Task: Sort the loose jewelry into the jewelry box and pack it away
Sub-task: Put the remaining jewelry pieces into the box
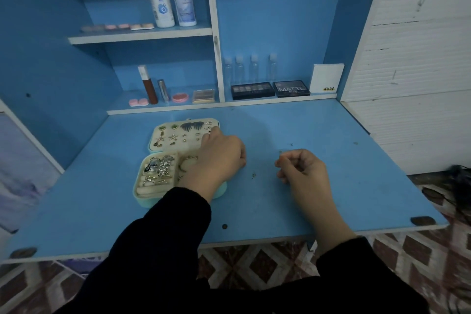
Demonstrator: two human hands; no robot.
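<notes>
You're mid-sort. Your left hand [219, 158] has its fingertips bunched at the far corner of the open jewelry box [142, 187], likely seating an earring. Your right hand [303, 168] is curled, and its contents can't be told. Next, finely pinch the loose studs [291, 144] just beyond those fingers.

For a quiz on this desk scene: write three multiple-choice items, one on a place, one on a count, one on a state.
1. The jewelry box lies: A on the desk, B on a shelf, C on the floor.
2. Clear bottles in the right shelf bay: A two, B four, C six.
3. The jewelry box is: A open, B shut, C upside down.
Key: 1 A, it rests on the blue desk; 2 B, four stand in a row; 3 A, its lid lies back, earrings showing.
</notes>
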